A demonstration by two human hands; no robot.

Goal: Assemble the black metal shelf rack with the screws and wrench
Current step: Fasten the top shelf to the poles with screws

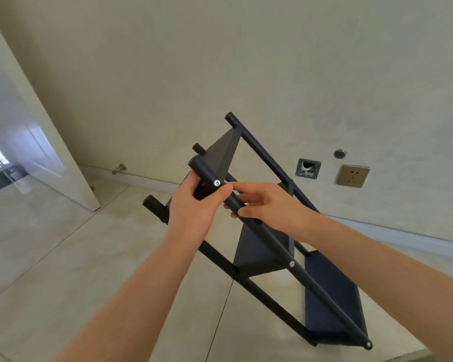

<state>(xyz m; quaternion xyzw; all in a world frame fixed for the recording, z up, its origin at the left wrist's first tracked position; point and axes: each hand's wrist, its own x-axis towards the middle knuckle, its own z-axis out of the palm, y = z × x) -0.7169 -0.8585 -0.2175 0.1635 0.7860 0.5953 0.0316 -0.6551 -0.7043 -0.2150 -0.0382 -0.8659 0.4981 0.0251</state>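
Observation:
The black metal shelf rack (330, 291) is tilted in the air in front of me, with three shelf plates between four round posts. Silver screws (216, 182) show along the nearest post, one near its top, one at the middle and one at the bottom end. My left hand (194, 207) grips the top shelf and the nearest post just below the upper screw, thumb lying along the post. My right hand (267, 205) holds the same post a little lower, fingers curled behind it. No wrench is in view.
A pale tiled floor (63, 257) lies below, with a plaster wall behind. A white door (37, 121) stands open at the left with a door stop (119, 168) by the skirting. A wall socket (353, 175) and an open wall box (308, 168) sit at the right.

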